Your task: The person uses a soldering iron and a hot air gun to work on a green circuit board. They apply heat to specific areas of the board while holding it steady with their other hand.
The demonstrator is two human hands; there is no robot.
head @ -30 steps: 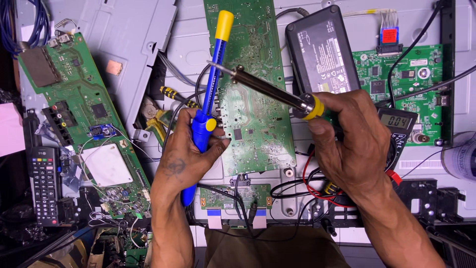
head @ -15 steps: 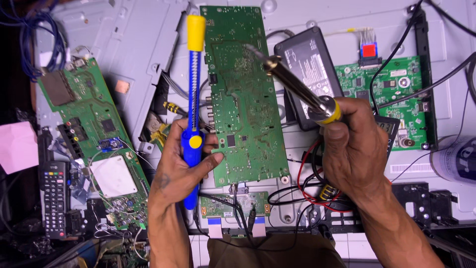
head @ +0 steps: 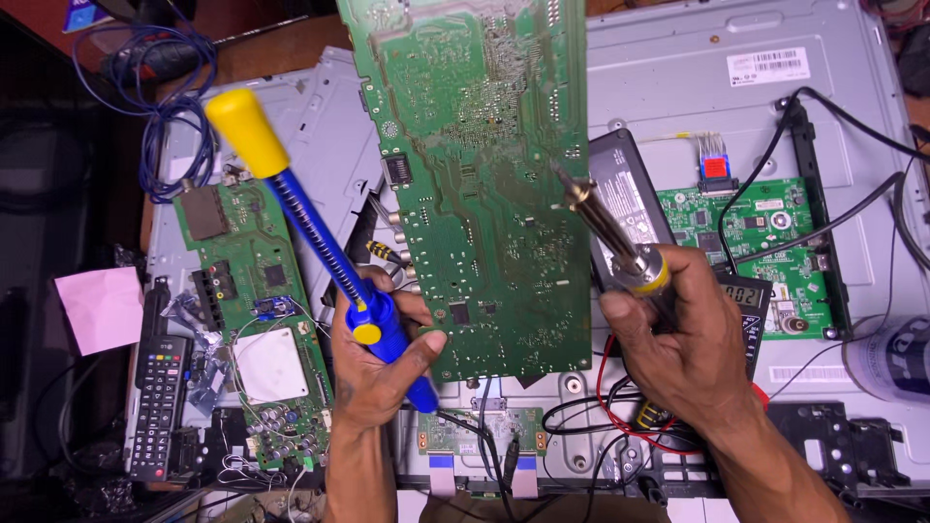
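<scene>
Green circuit board [head: 484,184] stands tilted between your hands. Your left hand [head: 373,363] is clamped on a blue desoldering pump [head: 329,257] and steadies the board's lower edge; your right hand [head: 683,339] grips a soldering iron [head: 605,228], its tip touching the board's right side.

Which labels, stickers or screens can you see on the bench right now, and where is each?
White rectangular barcode sticker: upper right of the grey metal back panel.
Meter screen: small grey digit display, just right of the right hand.
White label strip: on the panel below the right-hand green board.
Pink paper note: blank, far left.
</scene>
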